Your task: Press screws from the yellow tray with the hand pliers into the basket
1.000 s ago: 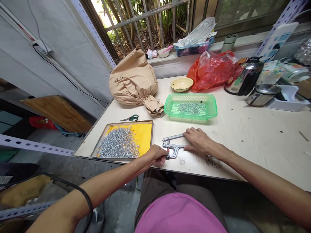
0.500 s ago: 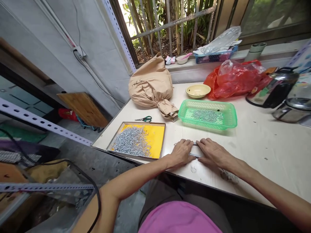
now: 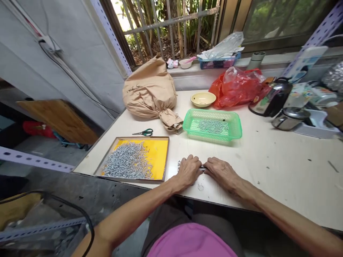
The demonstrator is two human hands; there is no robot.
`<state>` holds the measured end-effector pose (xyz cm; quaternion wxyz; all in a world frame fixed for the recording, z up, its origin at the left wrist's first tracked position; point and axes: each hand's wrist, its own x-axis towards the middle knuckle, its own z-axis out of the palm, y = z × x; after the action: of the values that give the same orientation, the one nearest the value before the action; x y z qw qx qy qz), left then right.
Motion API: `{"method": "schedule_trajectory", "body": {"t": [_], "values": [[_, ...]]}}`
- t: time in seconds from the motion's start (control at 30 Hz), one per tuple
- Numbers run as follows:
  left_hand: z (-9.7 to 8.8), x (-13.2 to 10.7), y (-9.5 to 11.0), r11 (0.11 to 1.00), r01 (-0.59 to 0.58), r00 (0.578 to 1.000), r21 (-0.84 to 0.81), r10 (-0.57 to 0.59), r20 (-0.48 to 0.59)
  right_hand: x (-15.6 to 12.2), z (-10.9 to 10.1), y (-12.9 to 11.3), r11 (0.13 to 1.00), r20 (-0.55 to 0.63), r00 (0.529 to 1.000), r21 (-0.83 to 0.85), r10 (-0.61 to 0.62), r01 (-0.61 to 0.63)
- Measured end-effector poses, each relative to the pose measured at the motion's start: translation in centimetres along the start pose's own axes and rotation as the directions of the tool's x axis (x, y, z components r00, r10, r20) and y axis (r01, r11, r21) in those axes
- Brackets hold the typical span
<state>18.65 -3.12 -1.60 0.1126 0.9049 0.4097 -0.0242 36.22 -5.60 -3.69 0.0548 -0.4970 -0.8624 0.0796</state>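
Observation:
On the white table in front of me, my left hand (image 3: 189, 170) and my right hand (image 3: 220, 171) are side by side, fingers curled and closed. Between them shows a short stretch of a narrow grey strip-like piece (image 3: 203, 168), gripped by both hands. A light end with dark marks pokes out past the left fingers. Most of the piece is hidden under the hands, so its kind is unclear. To the left lies a shallow tray (image 3: 166, 160) with a yellow bottom, heaped with small silvery metal pins (image 3: 125, 160). Beyond the hands stands a green plastic basket (image 3: 213, 137) holding more such pins.
Green-handled scissors (image 3: 147, 132) lie behind the tray. Farther back are a tied brown paper sack (image 3: 150, 89), a cream bowl (image 3: 203, 99), a red plastic bag (image 3: 235, 89), a kettle (image 3: 276, 96) and a steel pot (image 3: 291, 117). The table's front edge runs close to my forearms.
The view has swung to the right. Earlier two grey strips showed in a gap between my hands; now one shows, and the hands sit closer to each other.

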Motion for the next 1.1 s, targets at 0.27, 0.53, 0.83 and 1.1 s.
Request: {"method": "schedule_trajectory", "body": {"t": [0.27, 0.53, 0.83, 1.1], "values": [[0.2, -0.5, 0.2, 0.999, 0.033, 0.997, 0.021, -0.031, -0.075, 0.3, -1.2, 0.4, 0.999, -0.016, 1.000, 0.050, 0.005, -0.004], [4.2, -3.0, 2.2, 0.997, 0.004, 0.937, -0.083, -0.032, -0.347, 2.3, -0.7, 2.3, 0.987, -0.009, 0.997, 0.140, -0.074, 0.074], [5.6, -3.6, 4.1, 0.979, -0.114, 0.947, -0.168, 0.056, -0.316, 6.2, -2.2, 1.1, 0.968, 0.029, 0.993, -0.228, 0.118, -0.109], [4.7, -8.2, 4.9, 0.919, -0.356, 0.891, -0.167, 0.280, -0.358, 5.2, -1.8, -6.0, 0.967, 0.138, 0.967, -0.107, -0.214, 0.230]]}}
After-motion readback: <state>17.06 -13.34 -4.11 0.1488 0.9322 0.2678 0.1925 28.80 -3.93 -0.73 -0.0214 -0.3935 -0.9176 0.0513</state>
